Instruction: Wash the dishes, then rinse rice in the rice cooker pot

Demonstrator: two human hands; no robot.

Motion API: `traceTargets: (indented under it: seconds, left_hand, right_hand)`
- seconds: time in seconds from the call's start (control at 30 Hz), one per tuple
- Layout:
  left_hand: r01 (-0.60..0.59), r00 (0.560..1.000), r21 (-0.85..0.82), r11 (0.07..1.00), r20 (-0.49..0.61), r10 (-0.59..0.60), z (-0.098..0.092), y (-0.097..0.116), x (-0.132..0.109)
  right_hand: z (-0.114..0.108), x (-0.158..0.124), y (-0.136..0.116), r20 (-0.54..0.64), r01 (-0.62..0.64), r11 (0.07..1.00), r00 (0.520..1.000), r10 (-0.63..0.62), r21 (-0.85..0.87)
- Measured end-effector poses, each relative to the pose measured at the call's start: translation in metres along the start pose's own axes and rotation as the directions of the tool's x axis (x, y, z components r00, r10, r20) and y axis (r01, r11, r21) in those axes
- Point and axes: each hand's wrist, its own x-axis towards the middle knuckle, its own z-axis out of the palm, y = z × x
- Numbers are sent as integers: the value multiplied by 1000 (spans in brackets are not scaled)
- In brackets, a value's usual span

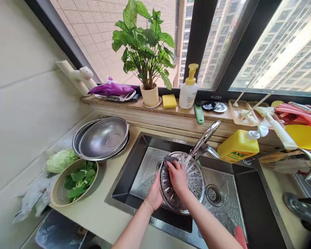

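left hand (154,195) fingers grip round slotted steel rack (195,181); right hand (177,178) clutches wiry scourer (170,159)

Slotted steamer plate (194,180) is shiny stainless steel w/ a wet gloss, and the scourer (170,159) on it is coarse, dull grey wire wool (rough vs. the smooth plate). Sink (142,169) is brushed steel, satin not mirror, beaded w/ water; tap (206,136) is polished chrome; stacked colanders (103,138) are fine-perforated steel, semi-gloss. Basket (59,197) looks like matt beige plastic weave, detergent jug (238,145) is glossy yellow plastic, sponge (169,101) matt & porous, plant pot (150,95) smooth cream ceramic.
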Motion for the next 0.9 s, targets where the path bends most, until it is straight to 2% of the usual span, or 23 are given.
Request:
traceTargets:
  seconds: [0.07, 0.1, 0.13, 0.2, 0.23, 0.3, 0.37, 0.53, 0.57, 0.63, 0.7, 0.73, 0.83, 0.9]
  left_hand:
    - [-46, 994, 32, 998, -101, 49, -8, -1, 1]
    - [-69, 983, 61, 996, -164, 78, -14, -1, 3]
    - [-82, 971, 91, 992, -215, 101, -20, -1, 5]
    - [-57, 961, 144, 988, -261, 93, -29, -2, 10]
    - [-37, 961, 162, 986, -265, 79, -33, -3, 12]
    - [-27, 959, 181, 983, -273, 76, -36, -6, 15]
    - [-54, 948, 190, 980, -299, 110, -36, -9, 18]
    - [-81, 930, 203, 976, -337, 147, -40, -12, 24]
    - [-77, 926, 218, 973, -345, 151, -41, -12, 26]
    - [-57, 931, 261, 964, -334, 146, -44, -9, 27]
    - [-28, 951, 305, 952, -284, 119, -45, -5, 27]
    - [-21, 962, 321, 947, -253, 107, -45, -4, 26]
    - [-20, 964, 312, 950, -244, 100, -44, -5, 26]
    - [-14, 943, 258, 966, -317, 98, -42, -7, 28]
  right_hand:
    - [8, -16, 3, -14, -7, 1000, 1000, 7, 4]
    - [10, -33, 9, -4, 43, 999, 999, -43, 20]
    - [12, -52, 18, -7, 126, 991, 992, -126, 43]
    - [9, -86, 47, 12, 159, 986, 987, -160, 50]
    - [6, -97, 64, -17, 126, 992, 992, -126, 24]
    - [-4, -109, 96, -97, -39, 998, 995, 34, -53]
    - [-12, -116, 116, -141, -164, 984, 978, 153, -67]
    - [-19, -140, 116, -55, -110, 993, 992, 112, 41]
    - [-20, -135, 117, -55, -120, 992, 991, 122, 42]
    - [-21, -105, 125, -75, -203, 979, 977, 201, -16]
    - [-17, -56, 129, -63, -320, 941, 947, 315, -109]
    - [-13, -30, 125, -30, -339, 929, 941, 338, -145]
    - [8, 31, 87, 104, -260, 952, 955, 279, -162]
    - [21, 41, 47, 168, -166, 977, 968, 188, -132]
